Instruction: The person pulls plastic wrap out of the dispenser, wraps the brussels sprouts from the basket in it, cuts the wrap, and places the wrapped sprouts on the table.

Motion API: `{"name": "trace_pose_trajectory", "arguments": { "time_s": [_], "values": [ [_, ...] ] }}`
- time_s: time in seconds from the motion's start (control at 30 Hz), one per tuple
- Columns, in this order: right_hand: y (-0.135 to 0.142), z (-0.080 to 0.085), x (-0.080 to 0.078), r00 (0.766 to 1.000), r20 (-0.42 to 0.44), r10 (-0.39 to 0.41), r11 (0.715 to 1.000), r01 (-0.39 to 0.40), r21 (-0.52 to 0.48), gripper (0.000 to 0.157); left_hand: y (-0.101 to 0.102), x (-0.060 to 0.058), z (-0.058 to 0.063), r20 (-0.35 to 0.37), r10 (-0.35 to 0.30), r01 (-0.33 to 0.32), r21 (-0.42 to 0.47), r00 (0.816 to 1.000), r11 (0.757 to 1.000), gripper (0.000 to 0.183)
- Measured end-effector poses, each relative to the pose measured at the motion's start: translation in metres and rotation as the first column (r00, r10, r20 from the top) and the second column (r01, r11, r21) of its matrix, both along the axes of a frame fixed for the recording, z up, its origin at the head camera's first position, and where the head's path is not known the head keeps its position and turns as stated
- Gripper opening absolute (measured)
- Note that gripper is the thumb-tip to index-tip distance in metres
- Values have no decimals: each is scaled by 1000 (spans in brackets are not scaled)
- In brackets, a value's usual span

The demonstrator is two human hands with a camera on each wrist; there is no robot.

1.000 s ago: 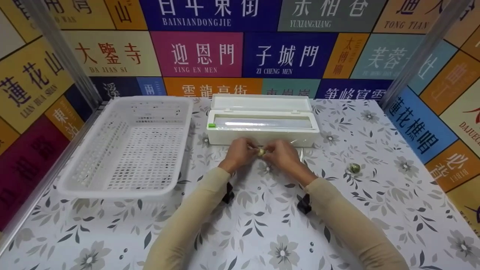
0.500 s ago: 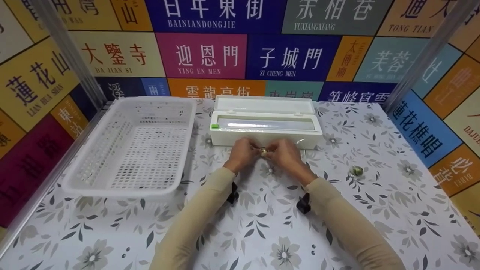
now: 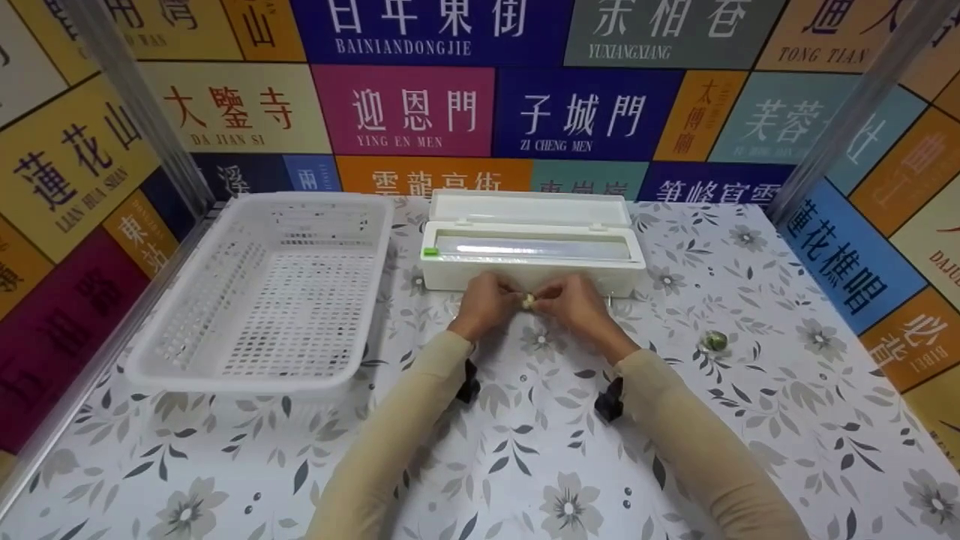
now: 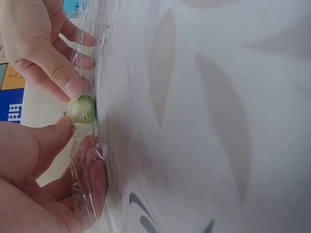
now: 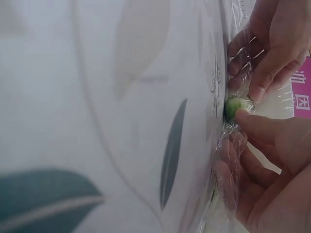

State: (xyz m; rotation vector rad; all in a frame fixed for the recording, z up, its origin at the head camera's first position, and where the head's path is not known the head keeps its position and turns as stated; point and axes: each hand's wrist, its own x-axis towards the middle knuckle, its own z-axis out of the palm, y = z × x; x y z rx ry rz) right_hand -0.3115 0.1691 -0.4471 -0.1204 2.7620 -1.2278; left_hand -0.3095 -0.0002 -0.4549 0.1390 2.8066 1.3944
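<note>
A small green Brussels sprout point(image 4: 81, 109) sits in a sheet of clear cling film point(image 5: 224, 167) on the table, close before the white film box point(image 3: 532, 276). My left hand point(image 3: 486, 306) and right hand point(image 3: 576, 304) meet over it from both sides. In the left wrist view, the thumbs of the left hand point(image 4: 36, 170) and right hand point(image 4: 48, 53) press at the sprout, while the other fingers lie against the film. Film between thumbs and fingers is pinched beside the sprout; wrinkles run along it. In the head view the fingertips partly hide the sprout.
The film box has its lid point(image 3: 529, 208) raised, a film roll point(image 3: 532, 247) inside and a green slider point(image 3: 430, 252) at its left end. A white perforated basket point(image 3: 259, 386) stands at left. Another film-wrapped sprout point(image 3: 716, 341) lies at right on the floral tablecloth point(image 3: 570, 450).
Both hands stay at the sprout, with small finger movements around it and the film. The head view has shifted slightly. Box, basket and wrapped sprout keep their places.
</note>
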Motion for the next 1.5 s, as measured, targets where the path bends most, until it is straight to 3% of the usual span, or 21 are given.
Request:
{"name": "trace_pose_trajectory", "arguments": {
  "time_s": [0.37, 0.57, 0.7, 0.8, 0.97, 1.1, 1.2, 1.33, 1.5],
  "values": [
    [-2, 2, -2, 1000, 25, 15, 1000, -15, 16, 13, -3, 0, 4, 51, 3, -2, -8, 999, 1000, 10],
    [1, 7, 0, 1000, 0, 7, 999, -7, 42, 19, -12, 5, 15, -25, 0, 1, 38, 1000, 999, 17],
    [4, 15, 0, 1000, -22, 3, 998, -2, 67, 22, -25, 11, 25, -93, 61, -54, 78, 994, 995, 16],
    [6, 22, -1, 998, -45, 41, 996, -37, 78, 24, -36, 15, 28, -153, 155, -137, 124, 976, 983, 12],
    [8, 35, -1, 985, -102, 137, 988, -128, 87, 25, -52, 22, 26, -229, 323, -274, 219, 918, 936, 10],
    [3, 48, -1, 963, -147, 228, 973, -218, 82, 26, -61, 27, 19, -241, 394, -335, 253, 887, 908, 26],
    [-4, 55, -2, 939, -184, 290, 957, -278, 87, 25, -66, 28, 16, -206, 430, -374, 261, 879, 890, 43],
    [-17, 59, -7, 916, -232, 327, 945, -316, 84, 25, -71, 23, 14, -150, 437, -383, 290, 887, 877, 56],
    [-35, 58, -16, 894, -275, 354, 935, -343, 91, 26, -81, 8, 11, -104, 369, -325, 295, 924, 898, 68]
  ]
}}
